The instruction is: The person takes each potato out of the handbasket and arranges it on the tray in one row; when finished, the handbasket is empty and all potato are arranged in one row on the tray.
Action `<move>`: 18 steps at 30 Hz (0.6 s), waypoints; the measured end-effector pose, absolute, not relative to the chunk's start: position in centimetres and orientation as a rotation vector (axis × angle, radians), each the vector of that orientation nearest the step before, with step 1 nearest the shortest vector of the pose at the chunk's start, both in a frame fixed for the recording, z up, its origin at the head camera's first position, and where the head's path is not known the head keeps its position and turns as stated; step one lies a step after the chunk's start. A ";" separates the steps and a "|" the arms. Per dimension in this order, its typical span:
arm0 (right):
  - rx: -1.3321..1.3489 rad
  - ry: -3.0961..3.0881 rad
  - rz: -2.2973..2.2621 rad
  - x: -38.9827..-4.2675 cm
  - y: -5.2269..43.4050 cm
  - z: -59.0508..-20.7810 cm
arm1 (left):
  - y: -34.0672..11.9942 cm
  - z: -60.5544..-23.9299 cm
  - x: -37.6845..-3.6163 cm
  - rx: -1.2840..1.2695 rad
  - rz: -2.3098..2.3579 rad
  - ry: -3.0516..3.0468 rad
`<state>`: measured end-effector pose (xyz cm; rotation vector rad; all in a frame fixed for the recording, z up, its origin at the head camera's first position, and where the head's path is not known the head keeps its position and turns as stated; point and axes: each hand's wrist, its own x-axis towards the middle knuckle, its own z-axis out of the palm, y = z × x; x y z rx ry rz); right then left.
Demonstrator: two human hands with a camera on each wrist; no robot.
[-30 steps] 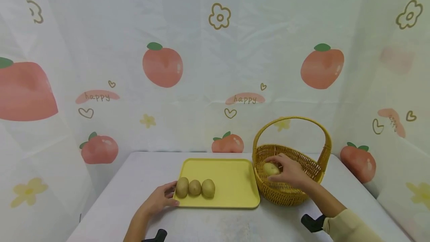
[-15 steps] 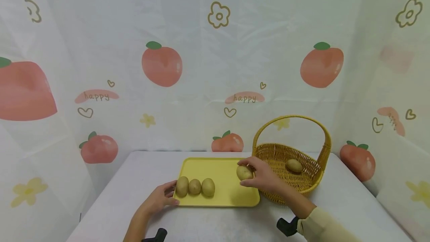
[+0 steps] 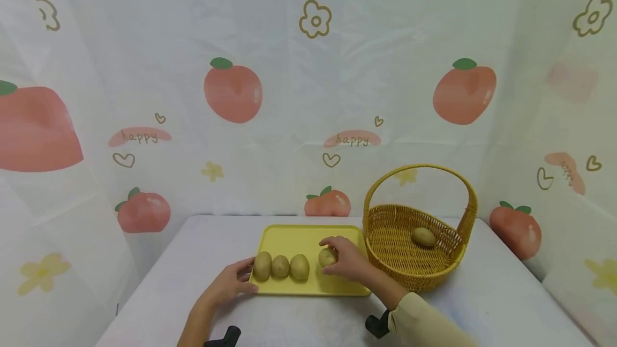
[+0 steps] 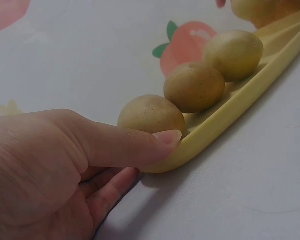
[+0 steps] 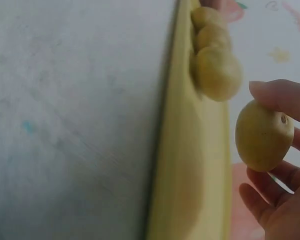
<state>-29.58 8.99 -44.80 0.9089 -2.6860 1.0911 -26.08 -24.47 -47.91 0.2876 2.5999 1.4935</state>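
My right hand [image 3: 348, 259] grips a potato [image 5: 264, 135] between thumb and fingers, over the right half of the yellow tray [image 3: 308, 232]. Three more potatoes stand in a row along the tray's left side: a left one [image 3: 262, 266], a middle one [image 3: 280, 266] and a right one [image 3: 300, 267]. At the tray's near left corner my left hand [image 3: 227, 286] holds the rim. Its thumb [image 4: 155, 145] lies on the rim beside the left potato, and its other fingers are partly hidden below the thumb.
A wicker basket [image 3: 414, 281] with a tall arched handle stands against the tray's right side. One potato [image 3: 424, 236] lies inside it, toward the right. A white table [image 3: 289, 320] carries everything, with a printed cloth [image 3: 289, 170] hanging behind.
My right hand has lifted the potato out of the basket and carried it left over the tray, uncovering the potato left in the basket. My left hand has stayed at the tray corner.
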 end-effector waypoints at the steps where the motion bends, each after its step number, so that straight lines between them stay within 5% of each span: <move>1: 0.900 -2.689 1.096 -29.7 8.8 -45.1 | -24.5 -47.9 -26.1 0.288 1.498 2.597; 18: 0.869 -2.735 1.114 -30.1 6.8 -48.0 | -24.3 -48.1 -26.2 0.219 1.510 2.590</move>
